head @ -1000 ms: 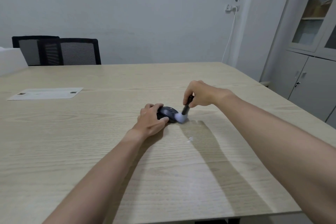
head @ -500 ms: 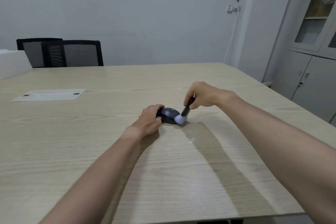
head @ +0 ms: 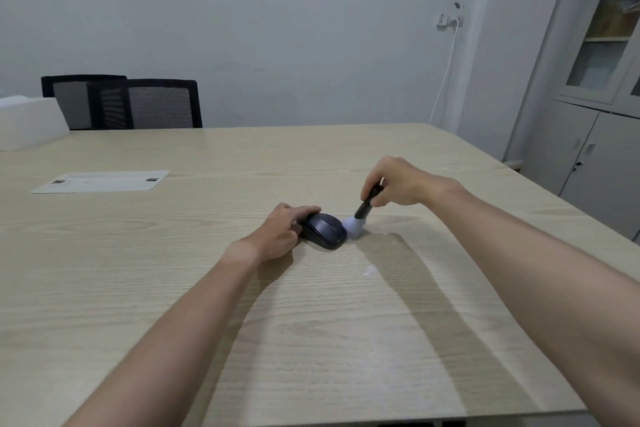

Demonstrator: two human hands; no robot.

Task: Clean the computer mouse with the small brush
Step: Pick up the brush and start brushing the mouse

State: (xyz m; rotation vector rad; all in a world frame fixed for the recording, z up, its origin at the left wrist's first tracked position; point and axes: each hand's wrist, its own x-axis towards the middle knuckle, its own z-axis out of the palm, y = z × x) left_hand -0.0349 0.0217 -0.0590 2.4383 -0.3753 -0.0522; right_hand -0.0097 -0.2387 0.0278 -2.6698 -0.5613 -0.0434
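Note:
A dark computer mouse (head: 325, 229) lies on the wooden table (head: 173, 288) near its middle. My left hand (head: 282, 232) grips the mouse's left end, fingers wrapped over its top. My right hand (head: 398, 181) holds a small brush (head: 360, 217) with a black handle and white bristles. The bristles press against the right end of the mouse and touch the table there. The upper part of the handle is hidden inside my fist.
A white flat plate (head: 100, 181) lies at the left of the table, a white box (head: 27, 123) at the far left corner. Two black chairs (head: 138, 104) stand behind the table. A small white speck (head: 369, 271) lies near the mouse. Cabinets (head: 602, 114) stand at right.
My left hand has slid back toward the mouse's left end, uncovering more of its top. The brush stays at the mouse's right end, shifted slightly outward.

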